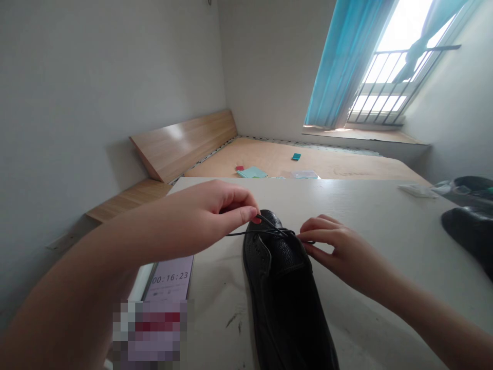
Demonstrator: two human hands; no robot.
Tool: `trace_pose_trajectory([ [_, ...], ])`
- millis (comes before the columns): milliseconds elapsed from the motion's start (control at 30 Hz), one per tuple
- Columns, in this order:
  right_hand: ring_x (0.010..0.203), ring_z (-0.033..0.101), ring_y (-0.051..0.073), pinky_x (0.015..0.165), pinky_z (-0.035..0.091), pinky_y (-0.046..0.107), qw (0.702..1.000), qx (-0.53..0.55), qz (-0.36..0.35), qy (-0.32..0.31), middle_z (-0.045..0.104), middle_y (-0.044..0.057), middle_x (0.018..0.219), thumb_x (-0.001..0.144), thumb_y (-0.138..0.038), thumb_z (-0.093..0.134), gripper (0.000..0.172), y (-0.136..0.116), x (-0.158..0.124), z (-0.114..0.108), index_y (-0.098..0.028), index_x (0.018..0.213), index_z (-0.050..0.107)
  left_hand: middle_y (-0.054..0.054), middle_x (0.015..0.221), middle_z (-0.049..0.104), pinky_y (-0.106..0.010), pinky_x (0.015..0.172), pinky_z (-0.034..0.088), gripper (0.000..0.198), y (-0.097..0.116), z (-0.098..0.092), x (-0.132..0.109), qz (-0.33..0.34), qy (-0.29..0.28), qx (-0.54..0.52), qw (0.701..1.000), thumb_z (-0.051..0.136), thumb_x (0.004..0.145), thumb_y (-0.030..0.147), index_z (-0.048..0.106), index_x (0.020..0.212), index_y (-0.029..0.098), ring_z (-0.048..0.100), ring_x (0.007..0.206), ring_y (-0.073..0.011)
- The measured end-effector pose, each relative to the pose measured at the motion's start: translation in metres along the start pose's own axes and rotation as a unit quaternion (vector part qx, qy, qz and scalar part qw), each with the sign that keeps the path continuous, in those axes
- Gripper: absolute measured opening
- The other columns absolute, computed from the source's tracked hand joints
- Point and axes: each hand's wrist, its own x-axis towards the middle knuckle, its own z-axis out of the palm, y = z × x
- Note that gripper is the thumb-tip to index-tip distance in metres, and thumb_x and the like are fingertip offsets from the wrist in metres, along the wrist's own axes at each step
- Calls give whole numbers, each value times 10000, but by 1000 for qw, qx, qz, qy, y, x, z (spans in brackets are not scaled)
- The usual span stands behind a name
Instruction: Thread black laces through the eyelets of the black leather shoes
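Note:
A black leather shoe [287,288] rests on the white table with its toe pointing away from me and its opening toward me. My left hand [219,210] is over the left side of the toe, thumb and fingers pinched on a black shoelace [271,224]. On the shoe's right side, my right hand [327,239] pinches lace at the eyelets; a short piece sticks out past its fingers. Another stretch of lace runs left across the shoe, under my left hand. The exact threading is too small to make out.
Left of the shoe lies a phone [169,280] showing a timer, partly blurred out. A second black shoe [468,236] and a small clear plastic packet [416,191] are at the right. Beyond the white table [358,200] stands a bed [346,162] with small items on it.

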Motion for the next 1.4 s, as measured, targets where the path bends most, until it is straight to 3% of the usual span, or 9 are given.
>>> trace_pose_trajectory([
  [200,758,615,175,681,469,306,997,22,74,19,683,17,851,904,-204,466,251,-12,-6,6,-261,1071,644,51,661,567,-238,501,338,213,5,7,-1,-68,-83,32,994,369,901,331,570,872,267,481,566,-130],
  [367,605,593,159,568,434,286,994,26,106,2,679,-19,743,949,-330,381,294,-25,-10,1,-293,1164,578,42,867,676,-265,658,404,257,5,14,1,-94,-132,59,985,357,875,321,603,812,280,592,798,-177],
  [500,751,661,195,651,480,331,994,-7,108,-12,716,11,862,955,-467,336,393,-33,-13,-6,-304,1216,581,2,854,686,-283,628,389,320,1,18,3,-122,-136,94,979,343,867,392,607,752,251,603,786,-208],
  [600,813,682,218,693,498,371,993,-55,99,-21,728,21,975,919,-382,371,399,-40,-11,-9,-289,1238,591,-2,759,671,-276,561,362,341,-2,22,4,-123,-151,112,974,332,863,393,577,686,234,595,693,-201],
  [767,856,694,264,675,478,381,980,-162,87,-73,740,29,951,821,-191,438,382,-51,5,-11,-259,1123,663,-10,649,637,-273,494,319,322,-4,27,7,-125,-149,152,969,345,834,375,537,626,222,558,596,-191],
  [1067,643,653,239,490,250,294,943,-275,112,-148,677,30,700,860,-176,526,131,-63,28,-15,-246,797,617,-24,664,660,-278,498,318,297,-7,26,5,-146,-170,165,960,367,790,370,554,618,216,576,607,-198],
  [1233,763,614,206,580,350,299,974,-199,68,-83,646,32,812,900,-160,456,143,-55,31,-14,-212,799,544,-14,662,649,-281,499,317,310,-5,27,9,-128,-167,173,962,344,802,369,538,613,218,557,598,-193],
  [1333,685,570,160,583,386,285,998,-24,55,-6,617,4,761,948,-240,391,137,-54,34,-21,-218,847,481,-23,703,668,-282,520,332,334,-5,31,13,-118,-158,171,965,337,823,374,585,659,224,566,623,-195],
  [1400,609,528,130,539,391,258,991,121,24,57,561,-29,692,963,-281,365,133,-57,34,-28,-234,863,438,-30,770,693,-286,553,354,361,-6,35,15,-105,-155,169,968,329,844,384,630,717,231,588,675,-204],
])
